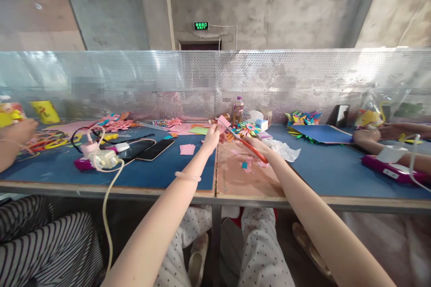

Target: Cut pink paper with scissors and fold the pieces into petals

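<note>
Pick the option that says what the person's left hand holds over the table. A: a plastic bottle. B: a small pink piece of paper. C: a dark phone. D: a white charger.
B: the left hand pinches a small pink piece of paper raised above the table, while the right hand holds red-handled scissors whose blades point at it.

Open blue tabletop (323,168) right; phones (148,149), charger (103,158) crowd left.
</note>
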A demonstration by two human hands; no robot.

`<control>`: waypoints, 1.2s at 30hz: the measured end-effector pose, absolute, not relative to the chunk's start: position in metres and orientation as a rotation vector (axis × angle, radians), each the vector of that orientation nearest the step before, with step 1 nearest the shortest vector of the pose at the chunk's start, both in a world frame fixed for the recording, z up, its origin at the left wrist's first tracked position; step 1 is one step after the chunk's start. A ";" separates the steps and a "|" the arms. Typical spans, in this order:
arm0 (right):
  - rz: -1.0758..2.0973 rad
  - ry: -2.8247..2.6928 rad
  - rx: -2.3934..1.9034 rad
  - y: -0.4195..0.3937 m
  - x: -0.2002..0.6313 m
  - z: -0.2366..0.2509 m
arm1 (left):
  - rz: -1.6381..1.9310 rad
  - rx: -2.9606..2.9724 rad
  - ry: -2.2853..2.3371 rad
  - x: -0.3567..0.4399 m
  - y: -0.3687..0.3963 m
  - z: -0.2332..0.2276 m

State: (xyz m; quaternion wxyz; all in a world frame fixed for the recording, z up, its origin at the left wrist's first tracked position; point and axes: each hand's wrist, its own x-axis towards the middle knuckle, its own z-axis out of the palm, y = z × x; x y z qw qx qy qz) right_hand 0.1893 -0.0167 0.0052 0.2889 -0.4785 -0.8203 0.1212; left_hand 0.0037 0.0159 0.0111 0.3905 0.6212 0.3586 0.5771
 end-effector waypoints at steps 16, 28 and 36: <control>0.210 -2.183 -1.325 -0.008 0.190 0.002 | 1.450 1.603 0.831 0.007 0.015 0.010; 0.200 -2.185 -1.323 -0.009 0.190 0.002 | 1.442 1.584 0.792 0.006 0.015 0.009; 0.196 -2.189 -1.310 -0.009 0.190 0.002 | 1.434 1.592 0.822 0.006 0.015 0.010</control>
